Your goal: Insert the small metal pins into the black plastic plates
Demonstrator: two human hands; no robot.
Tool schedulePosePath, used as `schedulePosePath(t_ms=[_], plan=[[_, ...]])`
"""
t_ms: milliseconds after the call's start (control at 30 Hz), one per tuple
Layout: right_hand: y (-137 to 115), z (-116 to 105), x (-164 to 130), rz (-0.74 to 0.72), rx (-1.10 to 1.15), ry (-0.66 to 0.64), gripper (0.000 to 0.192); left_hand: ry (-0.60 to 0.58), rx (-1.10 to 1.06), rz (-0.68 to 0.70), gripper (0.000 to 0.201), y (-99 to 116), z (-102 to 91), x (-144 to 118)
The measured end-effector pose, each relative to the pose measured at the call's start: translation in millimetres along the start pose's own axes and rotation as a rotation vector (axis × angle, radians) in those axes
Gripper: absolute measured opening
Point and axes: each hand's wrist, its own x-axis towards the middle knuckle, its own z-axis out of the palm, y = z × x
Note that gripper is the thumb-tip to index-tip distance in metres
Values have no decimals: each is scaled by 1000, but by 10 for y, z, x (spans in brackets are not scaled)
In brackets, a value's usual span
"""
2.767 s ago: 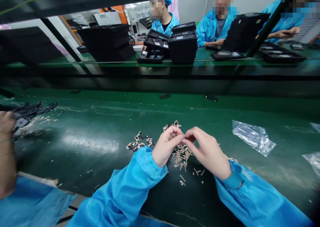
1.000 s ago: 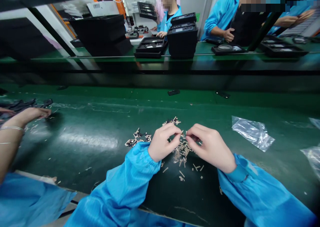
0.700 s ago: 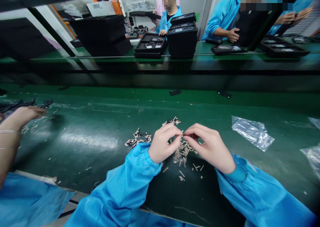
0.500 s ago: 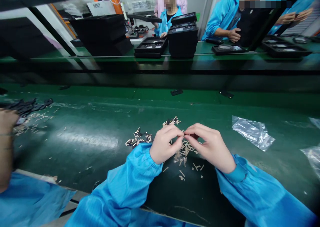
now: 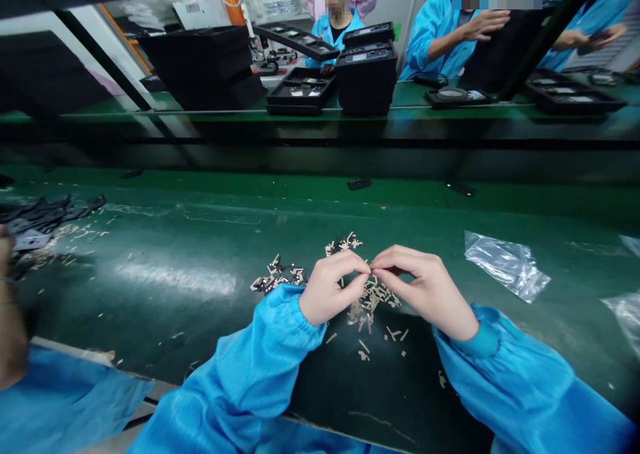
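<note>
My left hand and my right hand meet fingertip to fingertip above the green bench. Both are closed in a pinch; whatever lies between the fingertips is too small to make out. Under and just in front of them spreads a pile of small beige pieces, partly hidden by the hands. To the left of my left hand is a heap of small black and beige parts. Another little heap of such parts lies just beyond my fingers. A few beige scraps are scattered nearer to me.
A clear plastic bag lies to the right. At the far left, a co-worker's arm rests near black parts. Black trays and stacked boxes stand on the raised shelf, with other people behind.
My pinched hands have barely moved, with the right forearm shifting slightly. The co-worker's hand at left has drawn back leftward. Behind the shelf, a person has raised a tray.
</note>
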Motion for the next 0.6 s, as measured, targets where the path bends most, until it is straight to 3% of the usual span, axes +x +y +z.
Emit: schedulePosePath(t_ms=[200,433,600], plan=[[18,29,-9,27,37,-17,6,37,36,7,11,-9,9,-4],[49,124,-28,100,-7,98,3,131,177,48,10,-37,60,-37],[51,129,-28,76,-10,94,4,146,277,114,10,-51,74,-44]])
